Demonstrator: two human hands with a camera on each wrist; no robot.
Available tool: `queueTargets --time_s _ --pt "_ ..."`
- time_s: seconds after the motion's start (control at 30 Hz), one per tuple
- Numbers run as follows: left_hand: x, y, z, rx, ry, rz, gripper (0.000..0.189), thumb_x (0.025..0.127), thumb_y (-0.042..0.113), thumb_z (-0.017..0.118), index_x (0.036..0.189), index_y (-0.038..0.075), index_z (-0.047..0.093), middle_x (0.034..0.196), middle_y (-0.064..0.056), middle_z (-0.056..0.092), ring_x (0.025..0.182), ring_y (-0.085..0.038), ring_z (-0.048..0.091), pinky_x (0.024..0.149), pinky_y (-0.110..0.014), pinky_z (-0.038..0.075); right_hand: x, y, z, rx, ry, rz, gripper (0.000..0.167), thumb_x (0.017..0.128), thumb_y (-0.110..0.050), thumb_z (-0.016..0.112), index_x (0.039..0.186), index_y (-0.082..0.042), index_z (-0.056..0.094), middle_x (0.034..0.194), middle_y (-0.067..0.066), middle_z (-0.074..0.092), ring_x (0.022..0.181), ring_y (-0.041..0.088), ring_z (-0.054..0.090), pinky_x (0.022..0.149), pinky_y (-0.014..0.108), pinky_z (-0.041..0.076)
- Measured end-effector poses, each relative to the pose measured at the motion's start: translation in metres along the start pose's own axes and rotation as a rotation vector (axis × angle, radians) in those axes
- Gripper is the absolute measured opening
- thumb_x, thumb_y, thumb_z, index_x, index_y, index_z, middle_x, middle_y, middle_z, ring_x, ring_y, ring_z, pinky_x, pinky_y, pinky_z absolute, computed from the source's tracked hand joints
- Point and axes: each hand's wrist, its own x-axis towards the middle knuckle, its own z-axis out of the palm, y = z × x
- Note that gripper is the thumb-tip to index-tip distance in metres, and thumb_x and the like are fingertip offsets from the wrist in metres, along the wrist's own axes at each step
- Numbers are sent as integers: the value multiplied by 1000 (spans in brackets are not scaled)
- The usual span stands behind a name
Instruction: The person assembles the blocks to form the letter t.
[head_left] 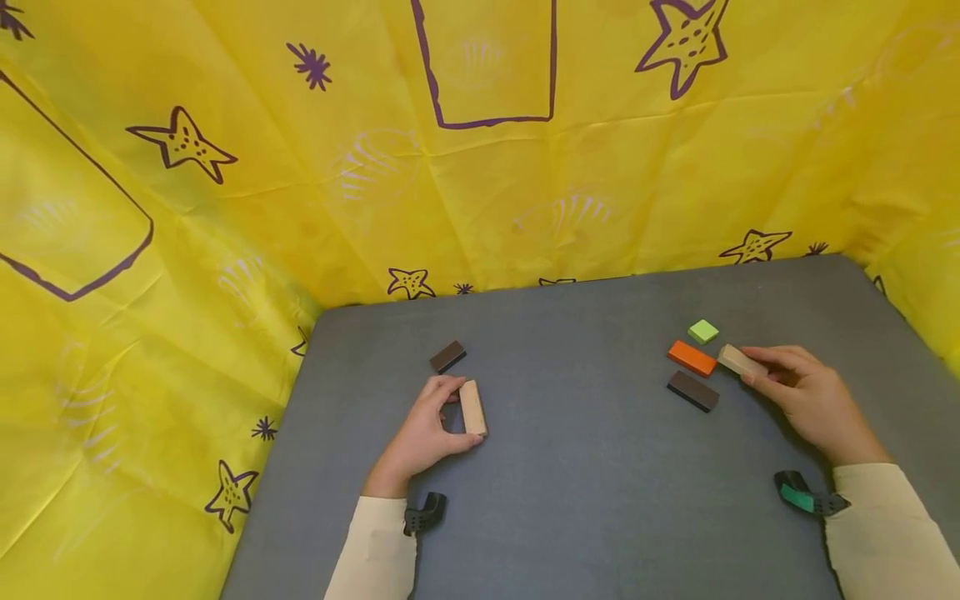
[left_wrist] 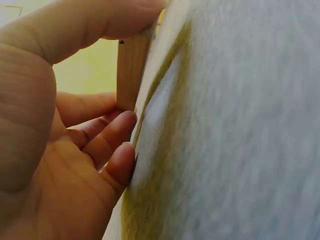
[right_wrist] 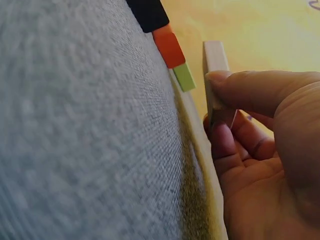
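Note:
My left hand (head_left: 425, 427) pinches a light wooden block (head_left: 472, 408) by its two ends, thumb at the near end and fingertips at the far one. In the left wrist view that block (left_wrist: 132, 70) stands close over the grey surface. A dark brown block (head_left: 448, 357) lies just beyond the left hand. On the right, my right hand (head_left: 813, 400) holds another light wooden block (head_left: 741, 362) between thumb and fingers. Beside it lie an orange block (head_left: 692, 358), a dark brown block (head_left: 693, 391) and a small green block (head_left: 703, 332).
The grey table (head_left: 570, 467) carries the blocks in two groups, left and right. A yellow cloth (head_left: 480, 208) with starfish and shell drawings stands behind and along both sides. Dark wrist mounts (head_left: 426, 513) sit at both sleeves.

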Motion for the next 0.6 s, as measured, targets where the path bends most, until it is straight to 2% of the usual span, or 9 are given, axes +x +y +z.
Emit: queueTargets --time_s 0.27,0.5,0.6 --pt "7 12 11 12 2 40 94 80 24 101 160 6 54 146 0 51 131 -23 54 98 -49 50 1 -11 3 1 -3 -21 37 102 -12 81 137 -3 74 122 3 63 97 1 52 79 7 38" --pt "17 24 23 76 -23 85 95 81 31 100 161 9 54 149 -1 50 141 -24 44 115 -54 42 3 -26 9 6 -21 -77 35 102 -10 80 136 -4 76 122 7 63 99 4 52 82 7 37" --pt "21 29 29 91 -46 104 96 81 33 100 162 9 53 150 -1 49 142 -25 43 114 -54 42 4 -30 14 14 -22 -123 34 101 -6 80 134 -4 76 121 7 64 99 4 52 83 7 37"
